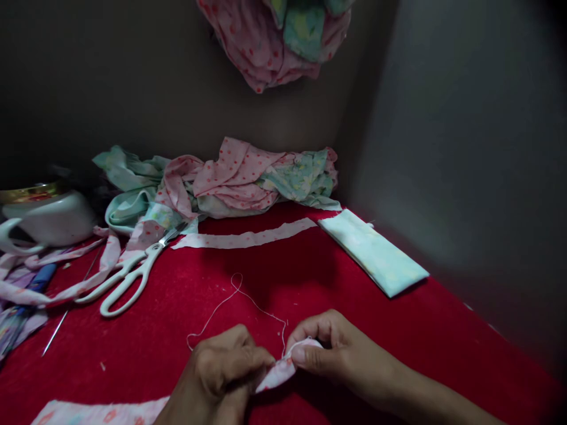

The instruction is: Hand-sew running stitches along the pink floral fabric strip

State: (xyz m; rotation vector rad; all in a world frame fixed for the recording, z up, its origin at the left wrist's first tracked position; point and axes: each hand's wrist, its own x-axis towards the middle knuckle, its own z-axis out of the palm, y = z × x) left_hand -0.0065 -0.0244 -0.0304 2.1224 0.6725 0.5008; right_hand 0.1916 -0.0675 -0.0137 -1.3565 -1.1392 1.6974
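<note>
A small piece of pink-and-white printed fabric (279, 374) is held between my two hands, low in the view. My left hand (221, 369) pinches its left part, fingers curled. The thumb and forefinger of my right hand (330, 348) grip the other end, where the edge folds over. A thin thread (259, 307) rises from the fabric, loops over the red cloth and comes back down beside my left hand. No needle can be made out between the fingers. Another printed fabric piece (100, 413) lies at the bottom left, partly behind my left wrist.
White-handled scissors (144, 265) and a thin metal rod (55, 333) lie left on the red cloth (443, 354). Beyond are a white cup (57, 218), crumpled fabrics (239, 171) and a pale strip (252, 238). Folded green fabric (376, 251) lies right; a cloth bundle (283, 47) hangs above.
</note>
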